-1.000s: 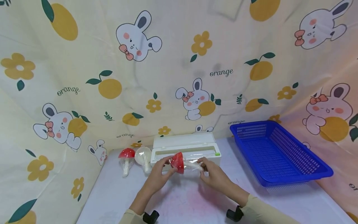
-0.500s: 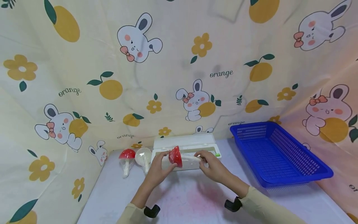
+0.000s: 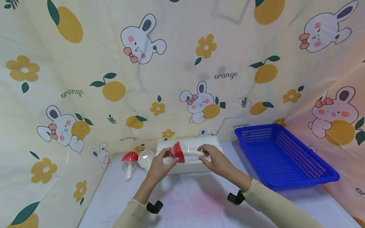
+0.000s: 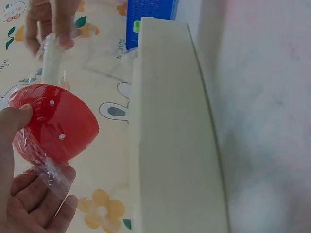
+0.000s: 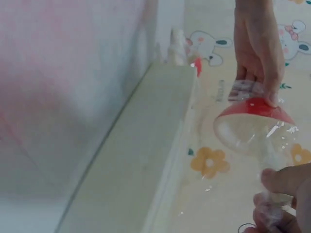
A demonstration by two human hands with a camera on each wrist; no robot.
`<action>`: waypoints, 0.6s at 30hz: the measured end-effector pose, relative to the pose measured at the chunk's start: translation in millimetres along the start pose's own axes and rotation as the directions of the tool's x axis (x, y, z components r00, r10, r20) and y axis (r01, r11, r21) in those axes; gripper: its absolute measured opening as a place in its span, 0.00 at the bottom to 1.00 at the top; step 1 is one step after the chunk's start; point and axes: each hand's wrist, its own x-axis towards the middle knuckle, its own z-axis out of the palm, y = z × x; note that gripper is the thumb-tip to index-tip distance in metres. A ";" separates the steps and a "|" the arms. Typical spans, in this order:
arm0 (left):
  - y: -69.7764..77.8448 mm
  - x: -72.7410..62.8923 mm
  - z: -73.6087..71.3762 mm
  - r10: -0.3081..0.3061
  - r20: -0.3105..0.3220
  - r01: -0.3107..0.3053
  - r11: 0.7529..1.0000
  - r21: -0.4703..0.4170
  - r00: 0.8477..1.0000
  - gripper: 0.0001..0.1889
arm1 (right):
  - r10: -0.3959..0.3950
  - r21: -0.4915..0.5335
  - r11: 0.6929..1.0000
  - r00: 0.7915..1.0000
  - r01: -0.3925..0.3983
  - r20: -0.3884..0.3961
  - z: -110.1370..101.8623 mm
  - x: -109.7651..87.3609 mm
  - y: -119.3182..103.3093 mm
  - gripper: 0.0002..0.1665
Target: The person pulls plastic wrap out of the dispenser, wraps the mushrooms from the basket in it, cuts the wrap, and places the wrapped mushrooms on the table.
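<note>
A toy mushroom with a red, white-dotted cap and a white stalk lies sideways in the air, wrapped in clear plastic film. My left hand grips its cap, thumb on the red side as the left wrist view shows. At the other end, my right hand pinches the stalk's tip and the film bunched there. Both hands are raised in front of a long white box with its lid up. The mushroom and hands hide much of the box's inside.
Two more film-wrapped mushrooms, one red-capped and one pale, lie left of the box. A blue perforated basket stands on the right of the white table. A patterned cloth rises behind.
Both hands have lifted the mushroom up and slightly away from the body, so it now overlaps the box's opening and lid. Their hold on cap and stalk stays the same.
</note>
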 end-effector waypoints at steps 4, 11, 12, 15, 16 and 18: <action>5.9 7.4 -3.2 -0.002 -0.018 0.002 1.000 0.010 1.000 0.30 | -0.008 -0.029 1.000 0.999 0.007 -0.038 -9.4 10.8 -2.2 0.20; 16.6 21.7 -6.3 -0.006 -0.035 0.006 1.000 0.009 0.999 0.29 | -0.037 -0.043 0.999 0.997 0.034 -0.063 -24.9 27.6 -3.7 0.21; 18.0 23.5 -6.8 -0.007 -0.037 0.007 1.000 0.013 0.999 0.29 | -0.040 -0.041 0.998 0.997 0.038 -0.062 -26.7 29.8 -3.5 0.21; 20.9 29.0 -8.1 -0.001 -0.043 0.002 1.000 0.024 0.999 0.29 | -0.053 -0.032 0.998 0.996 0.051 -0.066 -31.0 35.9 -2.6 0.20; 21.7 30.9 -8.6 0.002 -0.046 -0.001 1.000 0.023 0.999 0.29 | -0.055 -0.029 0.998 0.996 0.053 -0.067 -32.3 38.1 -2.7 0.20; 23.4 34.6 -9.9 0.010 -0.052 -0.009 1.000 0.018 0.999 0.29 | -0.058 -0.021 0.998 0.996 0.057 -0.069 -34.6 42.7 -3.3 0.20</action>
